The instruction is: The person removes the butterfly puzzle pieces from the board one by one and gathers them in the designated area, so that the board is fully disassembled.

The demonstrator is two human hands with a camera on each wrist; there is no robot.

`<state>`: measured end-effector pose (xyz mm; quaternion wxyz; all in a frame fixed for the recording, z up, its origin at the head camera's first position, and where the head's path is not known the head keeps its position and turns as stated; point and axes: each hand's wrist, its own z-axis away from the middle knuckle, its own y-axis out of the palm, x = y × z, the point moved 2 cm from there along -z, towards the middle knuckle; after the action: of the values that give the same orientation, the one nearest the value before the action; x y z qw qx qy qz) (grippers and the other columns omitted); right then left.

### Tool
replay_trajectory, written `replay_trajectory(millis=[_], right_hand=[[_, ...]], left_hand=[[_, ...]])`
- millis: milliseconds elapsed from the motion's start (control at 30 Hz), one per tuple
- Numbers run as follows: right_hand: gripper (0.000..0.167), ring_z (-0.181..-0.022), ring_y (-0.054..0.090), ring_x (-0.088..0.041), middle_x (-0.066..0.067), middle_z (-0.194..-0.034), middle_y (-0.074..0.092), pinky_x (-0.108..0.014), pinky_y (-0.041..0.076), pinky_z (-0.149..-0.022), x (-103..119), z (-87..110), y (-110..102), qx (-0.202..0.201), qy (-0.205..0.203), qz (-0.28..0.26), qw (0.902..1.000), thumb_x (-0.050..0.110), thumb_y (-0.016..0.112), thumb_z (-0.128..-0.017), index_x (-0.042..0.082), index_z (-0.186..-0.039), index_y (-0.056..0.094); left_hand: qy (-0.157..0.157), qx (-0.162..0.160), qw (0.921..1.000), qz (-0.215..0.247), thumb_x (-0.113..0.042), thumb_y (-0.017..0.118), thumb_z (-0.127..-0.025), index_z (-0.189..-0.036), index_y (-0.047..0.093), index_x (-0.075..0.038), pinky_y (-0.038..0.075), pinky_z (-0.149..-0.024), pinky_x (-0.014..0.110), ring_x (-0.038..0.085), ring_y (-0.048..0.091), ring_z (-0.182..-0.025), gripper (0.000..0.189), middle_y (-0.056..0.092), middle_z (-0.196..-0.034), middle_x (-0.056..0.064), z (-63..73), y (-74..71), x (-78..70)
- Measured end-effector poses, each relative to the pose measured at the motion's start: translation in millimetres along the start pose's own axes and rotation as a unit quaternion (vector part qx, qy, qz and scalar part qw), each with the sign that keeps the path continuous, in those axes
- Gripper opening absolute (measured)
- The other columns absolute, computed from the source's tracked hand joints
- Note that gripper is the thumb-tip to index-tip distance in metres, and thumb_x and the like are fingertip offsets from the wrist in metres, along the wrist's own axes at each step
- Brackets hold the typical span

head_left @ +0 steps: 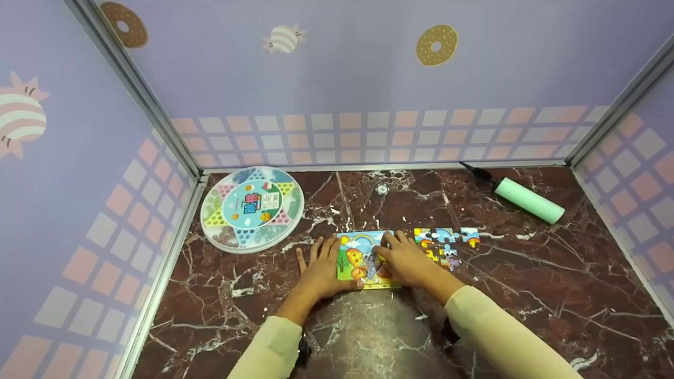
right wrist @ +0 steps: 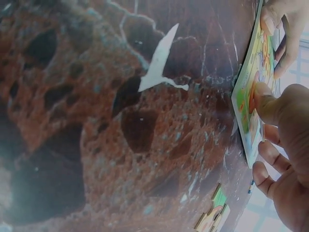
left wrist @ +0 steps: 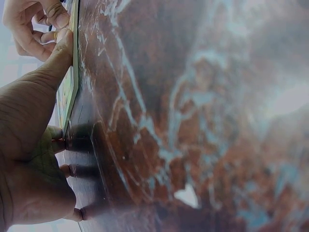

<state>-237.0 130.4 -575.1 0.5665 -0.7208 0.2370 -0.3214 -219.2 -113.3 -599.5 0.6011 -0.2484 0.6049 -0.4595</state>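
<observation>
A jigsaw puzzle board [head_left: 354,259] with a bright cartoon picture lies flat on the marble-patterned surface, in the middle of the head view. My left hand [head_left: 322,269] is at its left side, fingers spread and fairly straight, the thumb resting on the near edge. Over the board's right part my right hand [head_left: 413,260] bends its fingers, with fingertips touching the picture. In the right wrist view the right thumb [right wrist: 267,99] presses on the board; whether a piece is pinched there is hidden. Loose puzzle pieces [head_left: 445,235] lie just right of that hand.
A round Chinese checkers board [head_left: 251,204] lies at the back left. A mint-green hand pump [head_left: 529,200] with a black nozzle is at the back right. A small round metal object [head_left: 382,189] sits near the back wall [head_left: 347,79]. Side walls stand left and right.
</observation>
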Motion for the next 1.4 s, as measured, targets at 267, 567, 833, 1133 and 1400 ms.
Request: replay_trajectory(millis=[267, 567, 833, 1133, 1400], right_hand=[[0.040, -0.103, 0.050, -0.031, -0.011, -0.116, 0.059, -0.050, 0.058, -0.078, -1.9, 4.0, 0.8, -0.021, -0.013, 0.000, 0.9997, 0.013, 0.088, -0.091, 0.013, -0.129, 0.075], [0.046, -0.105, 0.057, -0.034, -0.018, -0.122, 0.062, -0.051, 0.058, -0.088, -11.1, 10.9, -1.0, -0.083, -0.048, -0.020, 0.9952, 0.009, 0.087, -0.090, 0.009, -0.134, 0.074], [0.037, -0.117, 0.063, -0.035, -0.020, -0.131, 0.062, -0.055, 0.057, -0.087, -20.3, 22.3, -5.3, -0.093, -0.042, -0.043, 0.9939, 0.015, 0.087, -0.092, 0.011, -0.127, 0.074], [0.035, -0.119, 0.069, -0.033, -0.020, -0.138, 0.064, -0.078, 0.049, -0.103, -27.8, 36.4, -11.2, -0.096, -0.033, 0.007, 0.9948, 0.022, 0.088, -0.092, 0.015, -0.125, 0.077], [0.033, -0.123, 0.068, -0.033, -0.017, -0.133, 0.067, -0.080, 0.046, -0.109, -40.8, 53.3, -17.9, -0.103, -0.025, 0.027, 0.9940, 0.020, 0.088, -0.092, 0.016, -0.124, 0.080]], left_hand=[[-0.006, -0.005, 1.0000, 0.003, -0.081, 0.086, -0.074, -0.178, 0.025, -0.021, -0.012, -0.130, 0.081, 0.037, 0.010, -0.174, 0.135, 0.021, -0.187, 0.002, -4.7, 7.2, 6.4], [-0.005, -0.002, 1.0000, 0.004, -0.081, 0.087, -0.073, -0.178, 0.024, -0.019, -0.013, -0.130, 0.081, 0.037, 0.009, -0.174, 0.137, 0.020, -0.187, 0.003, -4.1, 5.8, 4.8], [-0.003, 0.003, 1.0000, 0.006, -0.083, 0.086, -0.073, -0.178, 0.026, -0.017, -0.012, -0.130, 0.081, 0.038, 0.009, -0.174, 0.137, 0.021, -0.187, 0.005, -4.8, 5.8, 6.0], [-0.003, 0.005, 1.0000, -0.003, -0.079, 0.086, -0.075, -0.175, 0.030, -0.013, -0.008, -0.130, 0.083, 0.040, 0.013, -0.172, 0.133, 0.023, -0.185, 0.008, -0.8, -1.3, -0.9], [-0.005, 0.005, 0.9999, -0.011, -0.077, 0.087, -0.077, -0.175, 0.031, -0.012, -0.005, -0.130, 0.083, 0.040, 0.014, -0.172, 0.130, 0.025, -0.184, 0.009, 0.3, -1.8, -3.0]])
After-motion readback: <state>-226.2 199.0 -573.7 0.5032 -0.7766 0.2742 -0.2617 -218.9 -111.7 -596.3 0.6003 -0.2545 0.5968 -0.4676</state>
